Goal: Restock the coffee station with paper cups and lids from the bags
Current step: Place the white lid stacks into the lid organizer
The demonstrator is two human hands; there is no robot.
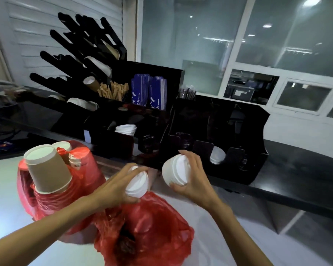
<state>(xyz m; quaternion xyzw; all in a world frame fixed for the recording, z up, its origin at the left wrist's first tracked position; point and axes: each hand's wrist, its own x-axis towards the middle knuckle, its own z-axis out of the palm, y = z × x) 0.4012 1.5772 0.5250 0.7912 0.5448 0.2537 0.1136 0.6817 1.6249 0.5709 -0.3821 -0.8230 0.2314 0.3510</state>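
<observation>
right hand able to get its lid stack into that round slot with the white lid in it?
Probably yes. The right hand holds its lid stack just in front of the round slot, with nothing between them.

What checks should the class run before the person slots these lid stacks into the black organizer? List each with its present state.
1. Left hand grip on its lid stack: ok.
2. Right hand grip on its lid stack: ok.
3. Lids in each stack nested evenly: cannot tell.
4. Room in the slot with lids in the black organizer: cannot tell.
5. Lid bag emptied: cannot tell.
6. Paper cups restocked: not ok, cups stand in their bag.
</observation>
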